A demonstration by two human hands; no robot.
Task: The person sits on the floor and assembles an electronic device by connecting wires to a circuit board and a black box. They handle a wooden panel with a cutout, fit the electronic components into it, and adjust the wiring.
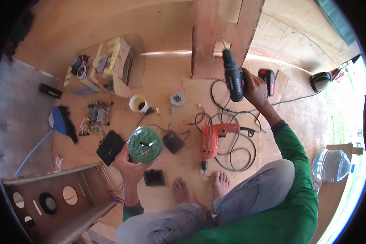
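My right hand (254,87) grips the handle of a black cordless drill (232,75), held up at the far right of centre. Its bit points away from me and overlaps a cut-out wooden panel (204,49); I cannot tell whether they touch. A red battery pack sits at the handle's base. My left hand (130,167) holds a round container with a green lid (144,144); dark marks or a small opening show in the lid's middle. Under the drill, a red corded power drill (210,142) lies on the floor, its bit toward me.
Black cable (242,148) loops around the red drill. Nearby are a white cup (138,104), a round metal part (177,99), a circuit board (99,113) and a black box (174,142). A wooden cabinet (105,209) stands near left, a water bottle (332,165) right.
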